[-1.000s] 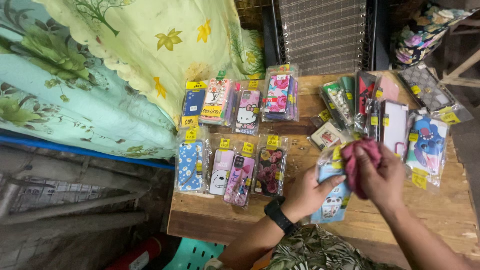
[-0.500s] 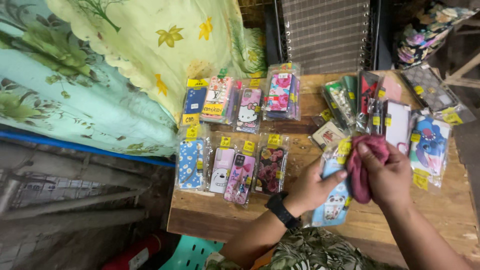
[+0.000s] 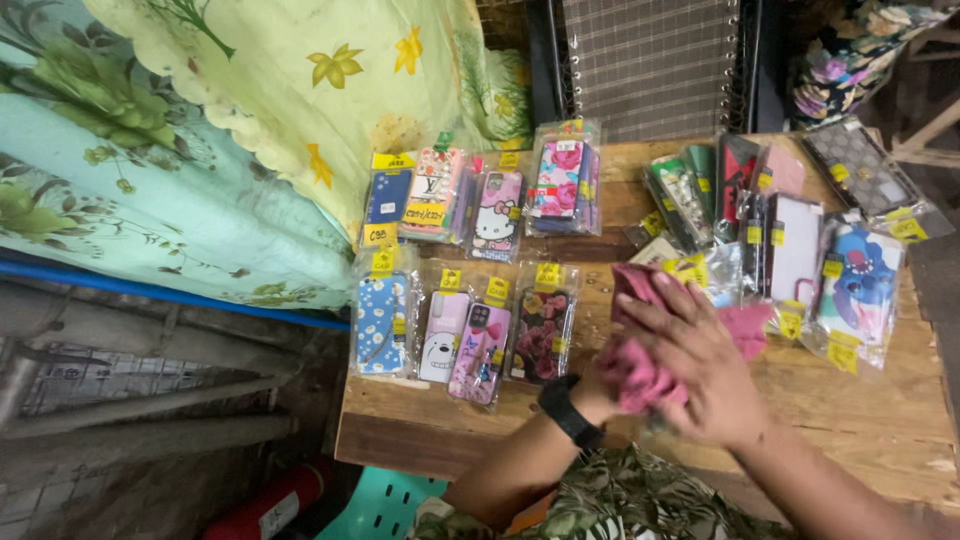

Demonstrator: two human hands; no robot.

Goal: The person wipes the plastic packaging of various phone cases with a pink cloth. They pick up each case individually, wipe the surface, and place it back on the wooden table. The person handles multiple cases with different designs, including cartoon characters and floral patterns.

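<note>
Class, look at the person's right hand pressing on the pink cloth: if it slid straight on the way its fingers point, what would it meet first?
The right hand points up-left across the pink cloth. Beyond the cloth, it would probably first meet the floral phone case, though depth is unclear.

Single view: your head camera, looking steeply down from above your own arms. The wooden table (image 3: 880,430) fills the lower right at close range; its near edge runs along the bottom. Floral fabric (image 3: 200,150) takes the upper left, a wire grid panel (image 3: 650,60) the top. No second view overlaps it.
</note>
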